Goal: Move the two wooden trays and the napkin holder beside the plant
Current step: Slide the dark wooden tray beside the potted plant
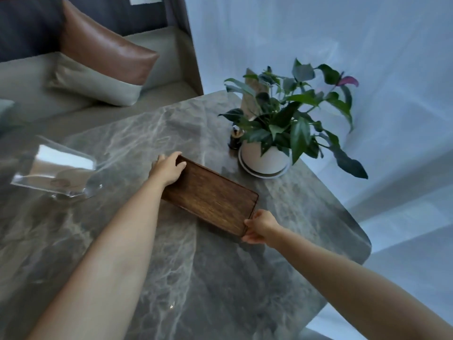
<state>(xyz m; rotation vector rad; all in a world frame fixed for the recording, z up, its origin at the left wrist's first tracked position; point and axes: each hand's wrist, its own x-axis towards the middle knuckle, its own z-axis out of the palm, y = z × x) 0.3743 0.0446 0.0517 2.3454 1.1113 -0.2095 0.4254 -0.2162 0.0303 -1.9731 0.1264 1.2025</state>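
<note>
A dark wooden tray (210, 197) lies on the grey marble table (137, 133), just in front and left of the plant (289, 114) in its white pot (266, 159). My left hand (169, 168) grips the tray's far left end. My right hand (259, 227) grips its near right corner. Whether a second tray lies under this one I cannot tell. A wooden napkin holder (250, 99) stands behind the plant, partly hidden by leaves.
A clear acrylic sign stand (61, 170) sits at the table's left. A small dark bottle (235, 137) stands next to the pot. A sofa with a brown and beige cushion (103, 57) lies beyond the table. White curtains (343, 33) hang at the right.
</note>
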